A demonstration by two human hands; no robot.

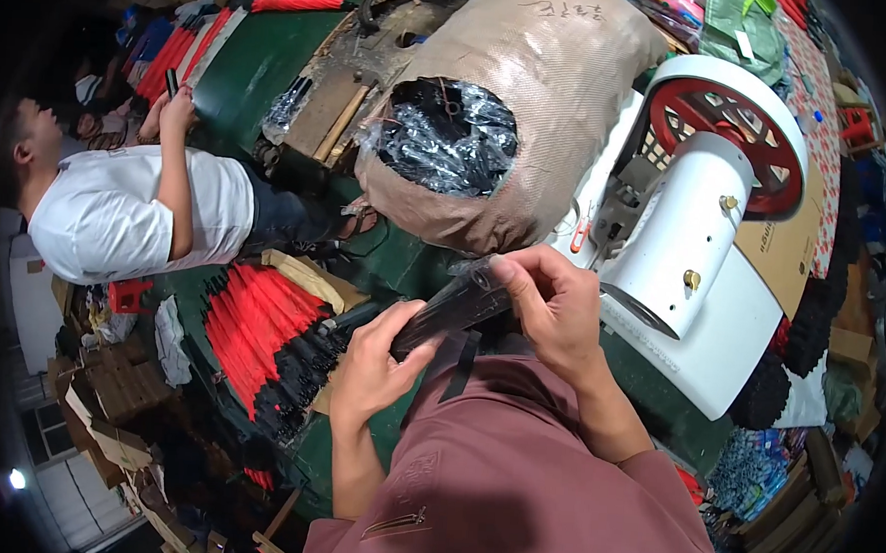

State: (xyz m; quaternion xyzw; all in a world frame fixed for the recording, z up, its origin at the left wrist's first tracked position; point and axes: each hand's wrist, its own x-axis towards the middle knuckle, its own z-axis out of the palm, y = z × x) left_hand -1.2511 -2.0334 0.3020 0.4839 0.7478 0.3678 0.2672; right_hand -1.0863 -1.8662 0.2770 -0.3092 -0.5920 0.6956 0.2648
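Clasping the lower end of a dark film-wrapped bundle (453,307) in the left hand (376,365) and pinching its upper end with the right hand (559,313), between the tan sack (562,113) and the maroon shirt (553,473). Ideally holding the left grip firm but gentle, guiding the shiny film (472,300) with the right thumb (516,280), and avoiding creasing or tearing

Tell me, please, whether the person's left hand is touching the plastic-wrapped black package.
Touching. The head view shows the left hand gripping the lower-left end of the plastic-wrapped black package, held between thumb and fingers.
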